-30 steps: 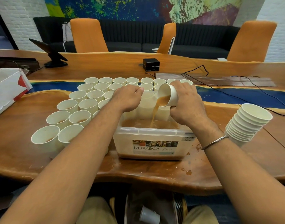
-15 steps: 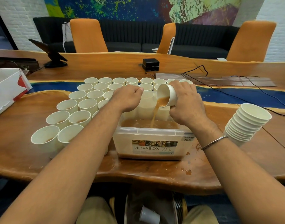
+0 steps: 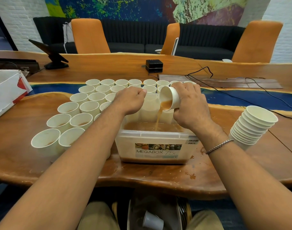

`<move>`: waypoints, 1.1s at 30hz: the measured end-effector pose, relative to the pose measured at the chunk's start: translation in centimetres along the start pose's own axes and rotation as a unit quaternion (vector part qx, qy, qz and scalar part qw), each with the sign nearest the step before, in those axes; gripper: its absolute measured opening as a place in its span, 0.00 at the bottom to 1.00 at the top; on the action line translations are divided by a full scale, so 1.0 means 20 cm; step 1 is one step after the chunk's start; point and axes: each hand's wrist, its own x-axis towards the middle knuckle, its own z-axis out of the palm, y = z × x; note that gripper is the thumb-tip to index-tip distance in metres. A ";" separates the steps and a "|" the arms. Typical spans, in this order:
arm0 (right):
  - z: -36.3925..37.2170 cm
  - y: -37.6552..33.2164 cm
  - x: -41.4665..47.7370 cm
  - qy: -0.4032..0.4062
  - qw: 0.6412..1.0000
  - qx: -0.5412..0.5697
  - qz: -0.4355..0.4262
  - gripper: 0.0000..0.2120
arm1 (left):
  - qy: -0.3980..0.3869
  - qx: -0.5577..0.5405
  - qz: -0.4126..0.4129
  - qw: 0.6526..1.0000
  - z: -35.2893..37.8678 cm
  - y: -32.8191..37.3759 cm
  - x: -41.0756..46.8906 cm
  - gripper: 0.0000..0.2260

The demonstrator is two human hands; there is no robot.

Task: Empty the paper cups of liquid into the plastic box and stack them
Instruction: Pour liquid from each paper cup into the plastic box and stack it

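Observation:
A clear plastic box labelled MEGABOX stands at the table's near edge, partly filled with brown liquid. My right hand grips a white paper cup tipped on its side over the box. A brown stream runs from the cup into the box. My left hand has its fingers curled at the box's far left rim. Several open paper cups holding a little liquid stand in rows left of and behind the box. A leaning stack of empty cups sits to the right.
Brown drips mark the wood around the box. A white cardboard box lies at the far left. Cables, a small black device and a tablet stand are further back. A bin with a cup sits between my knees.
The cup in my right hand has tipped slightly further and the liquid keeps pouring. My left hand has stayed in place.

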 end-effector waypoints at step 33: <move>0.00 -0.02 -0.01 -0.109 0.993 -0.046 0.014 0.30 | -0.008 -0.001 -0.003 1.000 -0.01 0.01 -0.01 0.22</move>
